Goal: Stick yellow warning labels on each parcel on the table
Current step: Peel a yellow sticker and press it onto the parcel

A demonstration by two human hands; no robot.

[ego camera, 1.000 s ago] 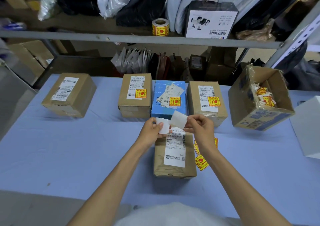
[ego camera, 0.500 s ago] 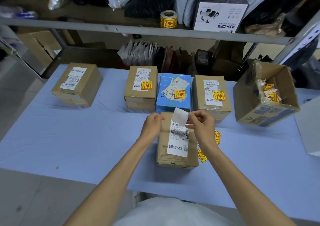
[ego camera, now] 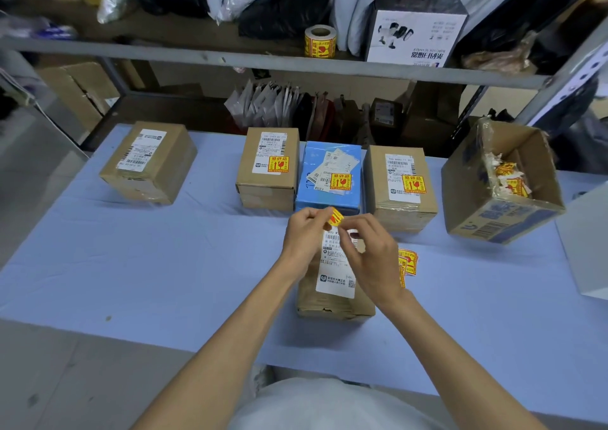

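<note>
A yellow warning label (ego camera: 335, 217) is pinched between my left hand (ego camera: 304, 235) and my right hand (ego camera: 370, 255), just above the far end of a brown parcel (ego camera: 332, 301) with a white shipping slip. Behind it stand three parcels that each carry a yellow label: a brown one (ego camera: 268, 169), a blue one (ego camera: 330, 176) and another brown one (ego camera: 399, 186). At the far left a brown parcel (ego camera: 148, 163) has only a white slip. Loose yellow labels (ego camera: 408, 261) lie on the table right of my right hand.
An open carton (ego camera: 500, 182) with crumpled label backing sits at the right. A white box (ego camera: 589, 248) is at the right edge. A roll of yellow labels (ego camera: 319, 41) stands on the shelf behind the blue-covered table (ego camera: 131, 265).
The white backing sheet held a moment ago is gone from view; both hands now pinch the yellow label itself, printed side showing, over the near parcel.
</note>
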